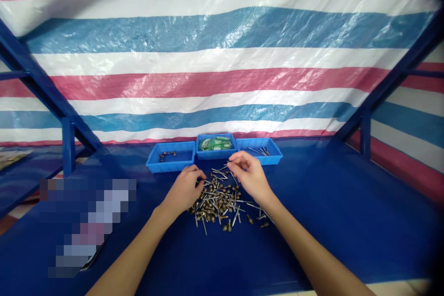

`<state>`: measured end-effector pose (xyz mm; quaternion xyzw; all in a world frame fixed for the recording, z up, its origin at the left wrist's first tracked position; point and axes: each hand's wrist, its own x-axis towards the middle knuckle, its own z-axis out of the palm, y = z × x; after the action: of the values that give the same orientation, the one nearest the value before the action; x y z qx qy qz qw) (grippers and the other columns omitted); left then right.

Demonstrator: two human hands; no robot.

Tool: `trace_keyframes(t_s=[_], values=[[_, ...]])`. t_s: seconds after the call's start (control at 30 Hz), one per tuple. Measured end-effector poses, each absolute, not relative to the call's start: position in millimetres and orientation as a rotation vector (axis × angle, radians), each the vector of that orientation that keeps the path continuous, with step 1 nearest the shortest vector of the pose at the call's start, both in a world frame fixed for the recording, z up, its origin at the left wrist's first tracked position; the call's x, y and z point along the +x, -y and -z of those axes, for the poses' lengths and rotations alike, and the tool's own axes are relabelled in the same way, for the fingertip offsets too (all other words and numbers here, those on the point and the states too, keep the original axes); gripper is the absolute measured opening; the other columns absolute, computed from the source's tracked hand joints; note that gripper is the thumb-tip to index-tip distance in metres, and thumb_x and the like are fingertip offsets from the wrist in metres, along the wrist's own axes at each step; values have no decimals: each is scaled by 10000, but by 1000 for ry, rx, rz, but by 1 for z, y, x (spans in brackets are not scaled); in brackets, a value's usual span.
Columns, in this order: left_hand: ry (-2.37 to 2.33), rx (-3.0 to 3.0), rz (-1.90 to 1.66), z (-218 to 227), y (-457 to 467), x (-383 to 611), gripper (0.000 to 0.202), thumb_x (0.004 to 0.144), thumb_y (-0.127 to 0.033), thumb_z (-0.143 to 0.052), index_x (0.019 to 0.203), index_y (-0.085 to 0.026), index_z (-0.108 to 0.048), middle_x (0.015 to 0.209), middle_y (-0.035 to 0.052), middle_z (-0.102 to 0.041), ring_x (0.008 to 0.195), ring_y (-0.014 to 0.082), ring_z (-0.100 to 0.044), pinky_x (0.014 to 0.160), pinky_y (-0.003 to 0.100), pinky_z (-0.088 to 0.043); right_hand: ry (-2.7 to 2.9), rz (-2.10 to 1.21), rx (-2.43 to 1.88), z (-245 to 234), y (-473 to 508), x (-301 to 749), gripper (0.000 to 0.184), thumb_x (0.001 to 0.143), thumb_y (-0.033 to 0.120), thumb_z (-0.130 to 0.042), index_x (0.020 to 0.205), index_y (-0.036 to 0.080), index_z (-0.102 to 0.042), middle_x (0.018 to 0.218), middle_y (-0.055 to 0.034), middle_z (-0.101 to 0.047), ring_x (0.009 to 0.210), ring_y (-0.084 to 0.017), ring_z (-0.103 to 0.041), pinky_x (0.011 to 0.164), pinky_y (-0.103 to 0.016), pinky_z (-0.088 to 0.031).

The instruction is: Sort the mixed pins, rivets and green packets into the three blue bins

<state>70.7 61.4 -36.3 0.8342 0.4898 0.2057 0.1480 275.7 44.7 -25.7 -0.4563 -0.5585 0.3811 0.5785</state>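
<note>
Our left hand (189,187), fingers curled, is at the left edge of the pile (215,201) of silver pins and brass-coloured fittings on the desk (347,203), and our right hand (251,175), fingertips narrowed, is at its far-right side; we cannot tell whether either holds anything. Farther off lie fittings in the left tray (173,166), a green packet (212,144) in the middle tray (215,154) and pins in the right tray (272,161).

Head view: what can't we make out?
Head view, left hand: any grip, hidden by its own back and fingers.
Head view, right hand: whether it pinches a piece; too small.
Head view, metal pile: exact count; pieces overlap.
Head view, item at left: identity; pixelation covers it.
Head view, green packet: any print; too small.
</note>
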Motion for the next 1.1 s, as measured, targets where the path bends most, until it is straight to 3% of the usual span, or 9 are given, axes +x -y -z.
trace_keyframes(t_s=[0.1,0.27,0.63,0.83,1.1], values=[[-1397,2400,-590,37,-62,71,153,845,-148,-510,790,-189,-648,895,58,-615,924,238,-576,852,374,-450,1583,-776,-1116,30,-39,268,22,791,207,-620,805,194,-631,655,23,-598,585,-115,-538,574,-241,-427],[-1363,2423,-592,37,-60,71,153,861,-146,-487,770,-191,-602,873,50,-598,890,230,-560,843,373,-425,1808,-701,-1165,31,-34,263,90,819,171,-560,795,195,-644,650,19,-606,582,-119,-547,569,-234,-422],[-1314,2337,-764,22,-55,74,129,907,-184,-425,811,-201,-512,868,32,-579,873,214,-544,787,354,-407,1776,-643,-1237,31,-37,267,119,827,213,-583,868,192,-693,725,-9,-684,645,-145,-606,618,-250,-443],[-1168,2251,-1023,14,-53,78,122,943,-226,-431,860,-195,-516,857,22,-554,818,174,-541,753,300,-414,1676,-896,-1224,30,-40,269,333,899,353,-509,652,176,-646,618,-14,-644,565,-133,-565,536,-242,-404],[-1135,2216,-1119,13,-51,79,109,951,-231,-450,883,-197,-527,891,22,-571,825,166,-529,770,297,-402,1379,-1313,-1167,31,-43,271,369,837,478,-582,729,138,-675,593,-22,-628,467,-89,-504,469,-216,-376]])
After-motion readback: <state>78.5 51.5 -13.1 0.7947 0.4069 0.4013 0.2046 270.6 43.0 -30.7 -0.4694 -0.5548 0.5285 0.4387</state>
